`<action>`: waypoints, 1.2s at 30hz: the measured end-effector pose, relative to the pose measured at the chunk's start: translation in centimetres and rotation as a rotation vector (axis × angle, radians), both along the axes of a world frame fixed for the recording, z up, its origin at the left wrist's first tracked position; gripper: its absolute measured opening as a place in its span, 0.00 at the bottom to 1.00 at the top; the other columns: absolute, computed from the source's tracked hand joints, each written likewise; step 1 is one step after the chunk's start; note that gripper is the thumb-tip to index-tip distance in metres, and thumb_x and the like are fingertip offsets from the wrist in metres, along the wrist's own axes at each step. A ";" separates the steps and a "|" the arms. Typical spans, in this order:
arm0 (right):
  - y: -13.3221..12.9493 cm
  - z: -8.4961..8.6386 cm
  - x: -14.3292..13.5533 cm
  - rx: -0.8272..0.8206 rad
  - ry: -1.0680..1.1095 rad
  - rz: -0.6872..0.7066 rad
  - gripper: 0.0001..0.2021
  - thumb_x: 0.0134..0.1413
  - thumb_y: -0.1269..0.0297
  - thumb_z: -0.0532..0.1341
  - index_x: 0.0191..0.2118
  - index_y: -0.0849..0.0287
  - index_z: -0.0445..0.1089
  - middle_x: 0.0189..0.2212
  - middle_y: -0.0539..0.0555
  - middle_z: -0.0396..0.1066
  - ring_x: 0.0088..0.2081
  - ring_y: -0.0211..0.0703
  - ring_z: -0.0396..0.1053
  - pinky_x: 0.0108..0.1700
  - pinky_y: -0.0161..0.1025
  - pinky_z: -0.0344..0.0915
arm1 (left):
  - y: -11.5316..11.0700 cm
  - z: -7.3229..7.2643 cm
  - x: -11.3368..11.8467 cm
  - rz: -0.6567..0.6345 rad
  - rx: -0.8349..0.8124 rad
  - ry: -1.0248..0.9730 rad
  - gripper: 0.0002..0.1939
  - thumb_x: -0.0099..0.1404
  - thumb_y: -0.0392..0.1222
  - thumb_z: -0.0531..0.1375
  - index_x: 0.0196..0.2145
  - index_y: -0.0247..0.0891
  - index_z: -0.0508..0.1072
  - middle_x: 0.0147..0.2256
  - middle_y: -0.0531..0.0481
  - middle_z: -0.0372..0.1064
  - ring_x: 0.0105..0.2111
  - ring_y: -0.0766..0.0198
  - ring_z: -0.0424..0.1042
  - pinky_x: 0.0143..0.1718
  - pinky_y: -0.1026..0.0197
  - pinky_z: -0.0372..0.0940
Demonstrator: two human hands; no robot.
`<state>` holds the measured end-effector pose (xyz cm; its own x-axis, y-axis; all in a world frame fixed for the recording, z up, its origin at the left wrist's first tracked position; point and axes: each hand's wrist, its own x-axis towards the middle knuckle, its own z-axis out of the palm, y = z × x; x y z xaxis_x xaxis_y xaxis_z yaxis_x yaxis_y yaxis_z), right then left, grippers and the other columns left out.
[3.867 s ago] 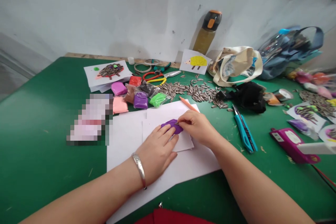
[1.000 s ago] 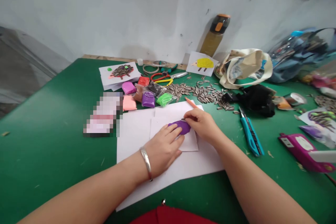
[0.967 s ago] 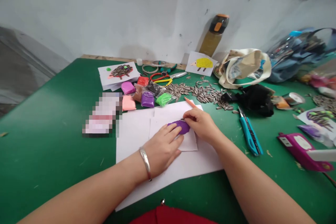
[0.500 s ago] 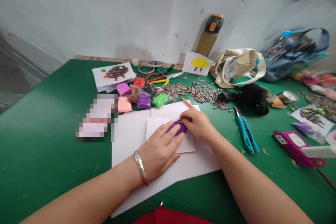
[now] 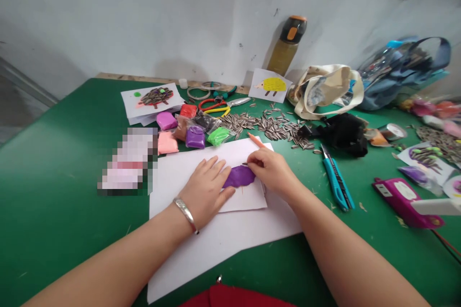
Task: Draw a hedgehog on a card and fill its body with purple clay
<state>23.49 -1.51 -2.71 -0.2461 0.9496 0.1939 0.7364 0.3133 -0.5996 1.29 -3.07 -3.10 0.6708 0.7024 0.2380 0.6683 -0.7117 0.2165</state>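
Purple clay (image 5: pixel 238 176) is pressed flat on a small white card (image 5: pixel 248 201), which lies on larger white sheets (image 5: pixel 216 244). My left hand (image 5: pixel 207 187) rests spread on the card, its fingertips at the clay's left edge. At the clay's upper right, my right hand (image 5: pixel 264 167) pinches a small dark piece that looks like a sunflower seed (image 5: pixel 245 164). An orange pencil (image 5: pixel 255 140) lies just behind that hand.
Behind the sheets are clay packets (image 5: pixel 195 137), a seed pile (image 5: pixel 275 127), scissors (image 5: pixel 218 110) and a bottle (image 5: pixel 287 45). A blue cutter (image 5: pixel 337 180) and a magenta device (image 5: pixel 406 203) lie right. A blurred rectangle (image 5: pixel 127 160) is left.
My left hand has slid left off most of the purple clay, uncovering it. My right hand stays at the clay's upper right. The view has shifted slightly.
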 end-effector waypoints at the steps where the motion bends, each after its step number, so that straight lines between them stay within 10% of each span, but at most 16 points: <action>1: -0.1 0.0 0.0 0.002 0.011 -0.006 0.10 0.50 0.77 0.57 0.27 0.57 0.71 0.27 0.53 0.72 0.49 0.50 0.70 0.41 0.40 0.64 | 0.0 -0.1 0.0 0.009 -0.004 0.017 0.21 0.69 0.46 0.54 0.54 0.30 0.68 0.56 0.36 0.65 0.58 0.42 0.60 0.58 0.38 0.56; 7: -0.3 -0.1 -0.1 0.039 0.001 -0.006 0.11 0.52 0.77 0.56 0.29 0.56 0.73 0.27 0.51 0.72 0.37 0.45 0.73 0.40 0.40 0.65 | -0.5 -0.1 0.2 0.020 -0.022 0.030 0.24 0.69 0.47 0.53 0.58 0.33 0.64 0.57 0.37 0.63 0.59 0.43 0.58 0.59 0.38 0.54; 20: -0.3 -0.1 -0.4 0.116 -0.060 0.056 0.12 0.53 0.78 0.55 0.29 0.55 0.73 0.27 0.54 0.71 0.55 0.51 0.67 0.50 0.44 0.67 | -0.9 -0.9 0.4 0.031 0.007 0.014 0.20 0.69 0.45 0.54 0.57 0.38 0.68 0.59 0.35 0.59 0.61 0.40 0.54 0.59 0.34 0.51; 36: -0.3 -0.1 -0.6 0.132 -0.062 0.049 0.12 0.55 0.77 0.55 0.29 0.56 0.73 0.29 0.54 0.71 0.54 0.53 0.68 0.52 0.47 0.67 | -1.0 -1.0 0.5 0.037 0.035 0.030 0.20 0.70 0.45 0.53 0.56 0.38 0.69 0.58 0.36 0.60 0.60 0.40 0.55 0.59 0.34 0.52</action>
